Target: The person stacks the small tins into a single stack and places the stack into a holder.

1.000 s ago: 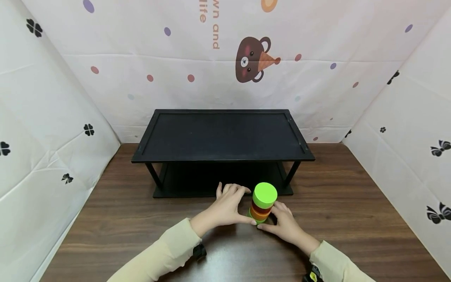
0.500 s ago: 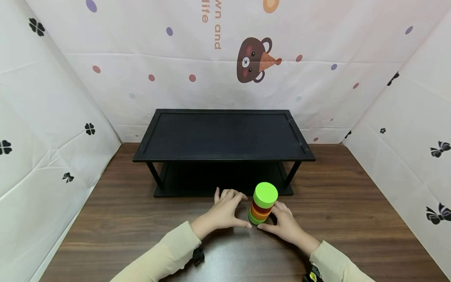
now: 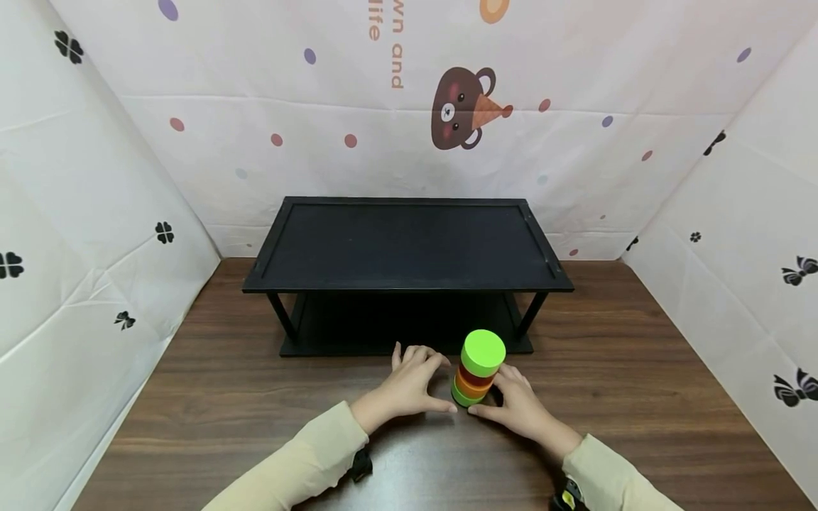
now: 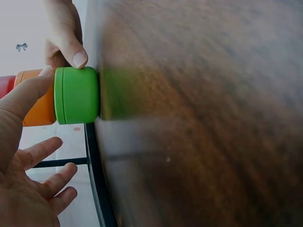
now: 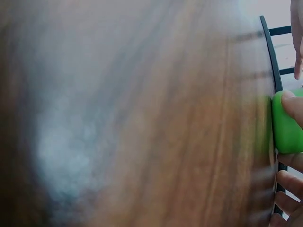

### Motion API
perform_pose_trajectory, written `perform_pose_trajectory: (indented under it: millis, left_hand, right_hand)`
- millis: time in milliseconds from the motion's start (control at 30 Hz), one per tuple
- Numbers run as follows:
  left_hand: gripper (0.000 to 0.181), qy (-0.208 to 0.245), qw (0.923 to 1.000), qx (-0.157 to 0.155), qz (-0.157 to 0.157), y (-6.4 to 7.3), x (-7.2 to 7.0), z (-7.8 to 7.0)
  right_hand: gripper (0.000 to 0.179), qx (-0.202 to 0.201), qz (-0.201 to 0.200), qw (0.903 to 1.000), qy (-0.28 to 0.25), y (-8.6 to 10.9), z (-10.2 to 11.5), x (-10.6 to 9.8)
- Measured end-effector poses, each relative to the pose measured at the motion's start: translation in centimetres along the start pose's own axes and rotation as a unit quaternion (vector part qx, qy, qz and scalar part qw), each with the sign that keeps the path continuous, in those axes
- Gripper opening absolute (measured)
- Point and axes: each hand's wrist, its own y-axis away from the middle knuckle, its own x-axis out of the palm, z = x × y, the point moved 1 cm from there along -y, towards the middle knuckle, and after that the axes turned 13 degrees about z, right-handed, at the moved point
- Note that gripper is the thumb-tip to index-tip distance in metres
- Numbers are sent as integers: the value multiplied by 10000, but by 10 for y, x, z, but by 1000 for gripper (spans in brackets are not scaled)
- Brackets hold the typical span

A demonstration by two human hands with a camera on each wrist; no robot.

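Observation:
A stack of round blocks [image 3: 474, 380] stands upright on the table, with bright green on top, then dark red, orange and green at the bottom. My right hand [image 3: 520, 408] holds the stack low from the right, its thumb [image 5: 291, 101] against the bottom green block [image 4: 78, 94] and its fingers round the far side. To the left of the stack, my left hand [image 3: 409, 387] is spread with thumb and fingers apart. A small gap separates it from the blocks in the head view. In the left wrist view its thumb [image 4: 28, 92] overlaps the orange block [image 4: 40, 106].
Behind the hands is a black two-tier rack [image 3: 409, 245], its lower shelf [image 3: 383, 326] close to the stack. White patterned cloth [image 3: 319, 163] hangs at the back and both sides. The brown wooden table [image 3: 243, 411] extends to the left and right of the hands.
My left hand has drawn slightly away to the left from the stack, its thumb leaving the bottom block. My right hand and the stack have stayed in place.

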Motion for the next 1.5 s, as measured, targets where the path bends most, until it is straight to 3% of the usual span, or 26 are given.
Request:
perform_pose_trajectory:
  millis: [700,1500]
  left_hand:
    - [61,165,9998,55,-40,-5,12,-1]
    - [57,221,9997,100,3,-13,12,-3]
  right_hand:
    - [50,-4,30,10000,6,-1,1,-1]
    - [50,-121,-52,9999,-30,0,-2,1]
